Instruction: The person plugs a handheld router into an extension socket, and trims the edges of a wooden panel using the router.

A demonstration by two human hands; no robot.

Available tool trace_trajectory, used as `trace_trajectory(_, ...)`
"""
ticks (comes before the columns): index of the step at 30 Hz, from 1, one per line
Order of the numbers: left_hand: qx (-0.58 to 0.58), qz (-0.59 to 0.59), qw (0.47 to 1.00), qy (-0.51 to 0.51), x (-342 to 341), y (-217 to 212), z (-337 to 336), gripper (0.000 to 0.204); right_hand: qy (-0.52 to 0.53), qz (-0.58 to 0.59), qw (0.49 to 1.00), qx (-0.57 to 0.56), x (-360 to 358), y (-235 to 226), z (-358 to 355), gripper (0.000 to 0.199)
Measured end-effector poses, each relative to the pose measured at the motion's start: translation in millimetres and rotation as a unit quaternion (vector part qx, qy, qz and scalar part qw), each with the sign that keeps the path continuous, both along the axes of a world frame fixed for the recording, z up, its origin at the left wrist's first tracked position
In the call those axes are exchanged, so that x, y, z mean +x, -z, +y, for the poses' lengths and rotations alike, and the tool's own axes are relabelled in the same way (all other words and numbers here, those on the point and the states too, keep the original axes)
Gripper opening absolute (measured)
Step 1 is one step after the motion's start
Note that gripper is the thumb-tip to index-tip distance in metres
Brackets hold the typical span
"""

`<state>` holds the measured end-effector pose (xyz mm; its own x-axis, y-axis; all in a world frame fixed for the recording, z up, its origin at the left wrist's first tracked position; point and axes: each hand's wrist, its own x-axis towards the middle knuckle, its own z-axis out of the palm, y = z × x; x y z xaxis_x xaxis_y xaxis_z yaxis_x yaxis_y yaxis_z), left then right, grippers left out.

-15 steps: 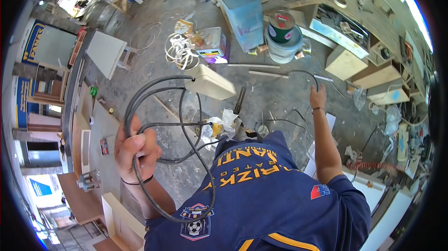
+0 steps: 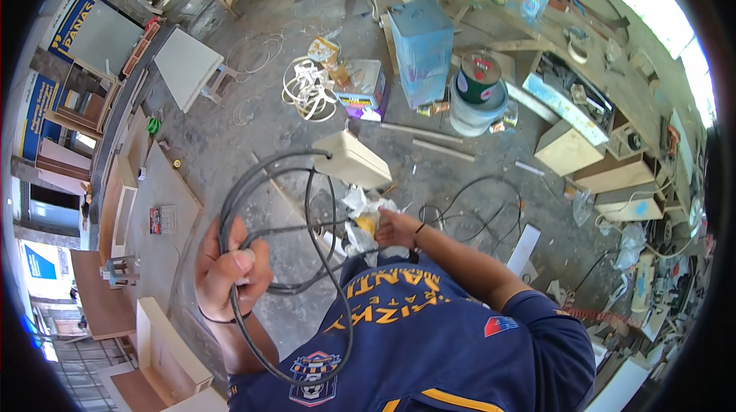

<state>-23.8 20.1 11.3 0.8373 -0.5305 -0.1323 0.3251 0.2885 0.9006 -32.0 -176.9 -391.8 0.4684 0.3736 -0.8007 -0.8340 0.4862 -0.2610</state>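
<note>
Gripping tight, your left hand (image 2: 232, 268) had the black cable (image 2: 225, 216) clenched in a bundle, fingers folded over the strands and thumb across the front! That forearm rose from the lower edge, tilting slightly left, a dark band on its wrist. Loops swung wide from the fist, one reaching the left end of a beige box (image 2: 359, 163), another dipping across your shirt (image 2: 460, 343). And look at the right: your right arm angled inward, elbow out to the side, bringing your right hand (image 2: 395, 229) before your waist, just beside crumpled white paper (image 2: 356, 203). Its fingers were bent, but whether they grasped the cable you couldn't tell from this angle. More black cord (image 2: 460, 237) lay looped on the floor beyond that wrist.

On to the writing! Bold yellow lettering (image 2: 392, 289) ran across your navy chest, with a football crest (image 2: 313, 372) low on the left and a red-and-blue badge (image 2: 501, 326) on the right. Far left, two blue panels carried big yellow print, while a purple carton (image 2: 366, 101) wore a printed label beside tangled white cord (image 2: 307, 90).
</note>
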Motion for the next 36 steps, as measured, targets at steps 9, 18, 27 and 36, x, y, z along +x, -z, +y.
trace_trajectory(9, 0.030, 0.029, 0.998, -0.041, -12.1, -5.2, 10.7, 0.021, -0.158, -0.334, 0.903, -0.219, 11.6, -35.9, 50.9, 0.063)
trace_trajectory(18, 0.019, 0.002, 0.998, -0.058, -6.0, 9.7, 12.7, 0.019, -0.177, -0.451, 0.867, -0.114, -8.5, -42.1, 61.8, 0.042)
trace_trajectory(27, -0.013, -0.023, 0.989, -0.148, -13.5, 28.2, 48.1, 0.016, -0.073, -0.404, 0.907, -0.092, -4.5, -83.0, -51.8, 0.023)
trace_trajectory(36, 0.023, -0.016, 0.994, -0.110, 3.7, 17.0, -4.9, 0.017, -0.177, -0.114, 0.522, -0.827, -106.8, -9.3, -280.0, 0.049)
